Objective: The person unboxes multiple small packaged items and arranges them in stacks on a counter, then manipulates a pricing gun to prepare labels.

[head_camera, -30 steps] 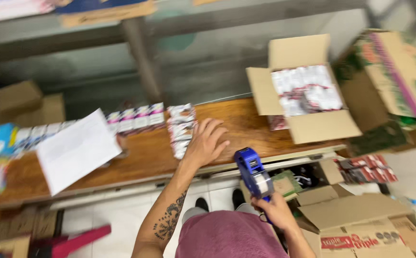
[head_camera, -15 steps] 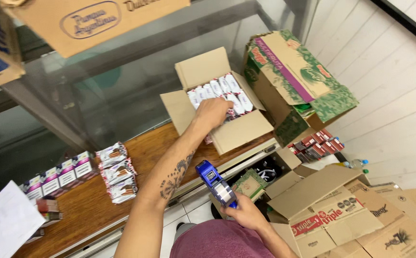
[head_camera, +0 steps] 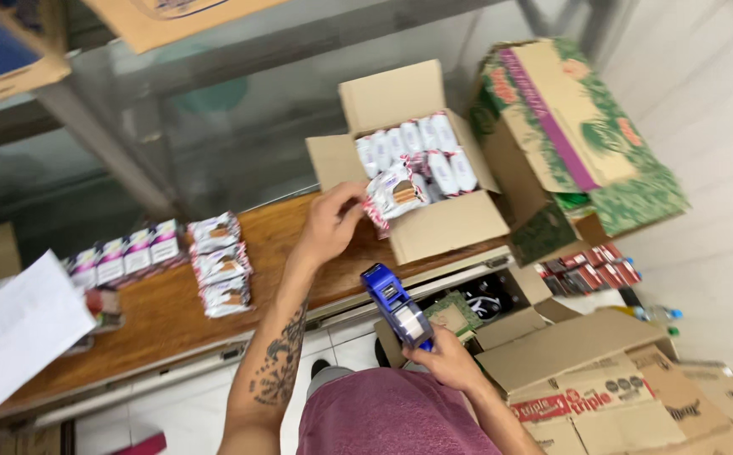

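The left hand (head_camera: 331, 221) pinches one glossy white snack packet (head_camera: 393, 195) between curled fingers, holding it over the near-left corner of the open cardboard box (head_camera: 446, 226), which sits at the right end of the wooden shelf (head_camera: 156, 316). The right hand (head_camera: 450, 362) wraps closed around a blue plastic price-label gun (head_camera: 397, 307). Three similar packets (head_camera: 219, 263) lie stacked mid-shelf, beside a row of four (head_camera: 126, 253).

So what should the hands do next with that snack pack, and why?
Probably bring the snack pack down to the blue price-label gun. The left hand has it lifted just out of the open carton, while the right hand holds the gun ready, nose up, below the wooden shelf.
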